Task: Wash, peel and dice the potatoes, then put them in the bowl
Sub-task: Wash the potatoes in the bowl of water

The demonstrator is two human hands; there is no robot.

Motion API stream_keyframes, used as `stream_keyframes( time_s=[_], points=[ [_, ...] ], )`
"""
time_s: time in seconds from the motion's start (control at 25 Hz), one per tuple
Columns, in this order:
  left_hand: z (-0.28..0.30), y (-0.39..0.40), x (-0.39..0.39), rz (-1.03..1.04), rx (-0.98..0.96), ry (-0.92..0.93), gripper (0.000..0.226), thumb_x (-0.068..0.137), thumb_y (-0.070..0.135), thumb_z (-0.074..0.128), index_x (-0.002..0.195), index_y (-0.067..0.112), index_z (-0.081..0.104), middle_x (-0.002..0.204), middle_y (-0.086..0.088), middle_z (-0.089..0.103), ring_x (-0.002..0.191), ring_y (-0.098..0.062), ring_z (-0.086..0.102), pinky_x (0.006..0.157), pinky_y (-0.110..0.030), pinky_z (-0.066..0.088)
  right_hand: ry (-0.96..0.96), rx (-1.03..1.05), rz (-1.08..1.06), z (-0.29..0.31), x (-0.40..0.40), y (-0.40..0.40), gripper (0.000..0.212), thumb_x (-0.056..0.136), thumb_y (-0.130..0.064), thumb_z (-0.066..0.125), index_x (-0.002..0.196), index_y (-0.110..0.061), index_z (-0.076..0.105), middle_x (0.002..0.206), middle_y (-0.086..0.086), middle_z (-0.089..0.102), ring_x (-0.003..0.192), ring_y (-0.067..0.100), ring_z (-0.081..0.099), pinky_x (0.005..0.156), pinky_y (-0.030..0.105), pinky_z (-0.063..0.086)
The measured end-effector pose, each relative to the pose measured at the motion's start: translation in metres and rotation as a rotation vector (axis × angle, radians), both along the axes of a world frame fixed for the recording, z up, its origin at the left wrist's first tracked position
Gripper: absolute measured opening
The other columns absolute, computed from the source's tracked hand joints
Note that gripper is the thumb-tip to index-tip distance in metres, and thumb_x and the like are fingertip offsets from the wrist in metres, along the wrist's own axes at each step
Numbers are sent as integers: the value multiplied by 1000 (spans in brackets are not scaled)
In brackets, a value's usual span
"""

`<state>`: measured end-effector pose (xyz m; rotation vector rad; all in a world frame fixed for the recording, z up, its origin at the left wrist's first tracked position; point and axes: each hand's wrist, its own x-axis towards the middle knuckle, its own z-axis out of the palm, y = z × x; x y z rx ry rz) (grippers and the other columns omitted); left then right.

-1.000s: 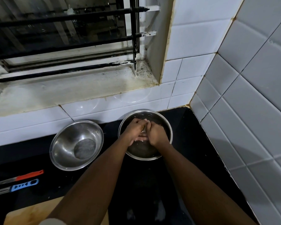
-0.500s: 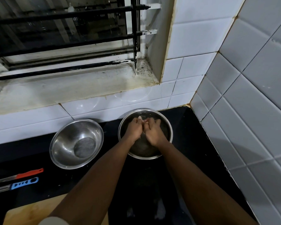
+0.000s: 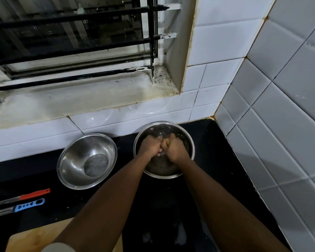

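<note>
Washing step: my left hand (image 3: 151, 145) and right hand (image 3: 175, 149) clench one potato (image 3: 166, 141) between them, low in the water bowl (image 3: 190, 142). I rub all sides, keep it submerged. Empty bowl (image 3: 67, 155) sits left of the grip.

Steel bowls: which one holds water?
The right bowl, nearest the tiled corner: both hands, left hand and right hand, rub a potato in it. The left bowl looks dry.

Inside the round steel water bowl (image 3: 190, 142) both hands have closed tighter together: the left hand (image 3: 150, 145) and right hand (image 3: 175, 148) now press knuckle to knuckle, and a yellowish potato (image 3: 166, 141) shows between them.
</note>
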<state>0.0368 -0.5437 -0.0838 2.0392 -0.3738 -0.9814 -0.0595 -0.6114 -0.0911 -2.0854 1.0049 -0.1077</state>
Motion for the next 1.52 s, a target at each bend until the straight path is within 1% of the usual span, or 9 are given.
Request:
stream_keyframes(
  time_s=[0.2, 0.36, 0.52, 0.68, 0.8, 0.92, 1.12, 1.32, 1.52],
  points=[
    [-4, 3, 1, -11, 78, -152, 29, 96, 32, 51, 78, 15, 66, 60, -7, 65, 50, -24, 60, 57, -29, 50, 69, -103, 63, 2, 1, 5, 40, 104, -37, 39, 112, -2, 57, 108, 25, 67, 104, 41, 60, 88, 41, 43],
    [-5, 1, -4, -54, 147, -250, 35, 98, 43, 45, 103, 22, 72, 100, -10, 75, 93, -32, 69, 88, -36, 54, 108, -215, 76, 8, -5, 3, 45, 104, -42, 31, 106, -17, 69, 105, 14, 71, 102, 35, 63, 87, 39, 47],
    [-3, -1, -1, 30, 163, -267, 46, 105, 38, 33, 113, 10, 69, 118, -18, 68, 112, -37, 61, 92, -36, 45, 160, -207, 33, 15, -5, 8, 55, 99, -58, 26, 107, -26, 70, 107, 9, 72, 104, 32, 64, 87, 38, 46],
    [-3, -1, 0, 102, 73, -178, 53, 105, 34, 31, 83, 4, 68, 98, -26, 70, 95, -40, 66, 85, -40, 50, 130, -154, -3, 17, -4, 10, 50, 99, -59, 24, 103, -24, 59, 108, 12, 69, 106, 34, 62, 85, 40, 43],
    [2, -1, 5, 132, -7, -43, 43, 97, 20, 38, 61, 8, 58, 62, -20, 61, 60, -34, 58, 59, -34, 47, 26, -57, 12, 12, -2, 7, 36, 102, -44, 33, 113, -15, 52, 113, 19, 66, 107, 38, 60, 87, 42, 45],
    [12, 1, 6, 76, -93, 103, 31, 94, 10, 41, 73, 7, 62, 68, -18, 59, 53, -24, 52, 49, -28, 44, -49, 27, -18, 8, -1, 5, 32, 101, -33, 41, 118, -10, 52, 120, 23, 55, 111, 40, 55, 96, 41, 41],
    [7, 8, 4, 110, -89, 184, 14, 93, 7, 58, 107, 8, 56, 112, -15, 61, 97, -25, 64, 59, -36, 62, -101, 52, -26, 9, -4, 6, 27, 94, -25, 54, 117, -12, 55, 120, 20, 49, 106, 38, 56, 95, 35, 41],
    [3, 11, -1, -18, 19, 79, 30, 94, 17, 57, 117, 4, 45, 76, -11, 62, 53, -17, 57, 41, -25, 47, -161, 25, -54, 11, -7, 4, 19, 97, -24, 53, 108, -9, 52, 101, 19, 68, 96, 36, 63, 79, 35, 46],
    [1, 12, 4, -129, 73, 6, 14, 93, 15, 56, 97, 6, 66, 56, -9, 53, 44, -18, 45, 39, -17, 30, -41, -67, 13, 9, -7, 6, 33, 103, -35, 43, 110, -5, 53, 104, 25, 67, 101, 43, 62, 82, 40, 45]
  ],
)
